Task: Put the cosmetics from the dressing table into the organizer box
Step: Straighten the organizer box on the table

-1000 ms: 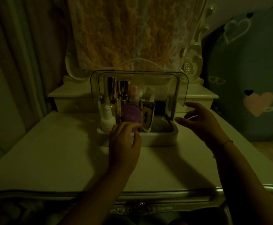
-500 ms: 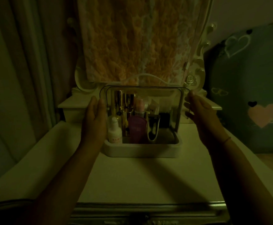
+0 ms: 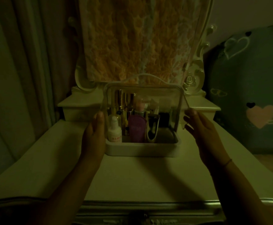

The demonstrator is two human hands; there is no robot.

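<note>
Left hand [image 3: 94, 133] at 9 o'clock and right hand [image 3: 203, 132] at 3 o'clock, fingers straight, press the sides of the lid [image 3: 142, 86], probably to lower it over the filled box [image 3: 142, 149].

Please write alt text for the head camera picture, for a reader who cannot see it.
A person's left hand and right hand are at the two sides of the raised clear lid of a white organizer box on a dressing table. The box holds a white bottle, gold tubes and a purple tube. A floral cloth hangs behind.
</note>
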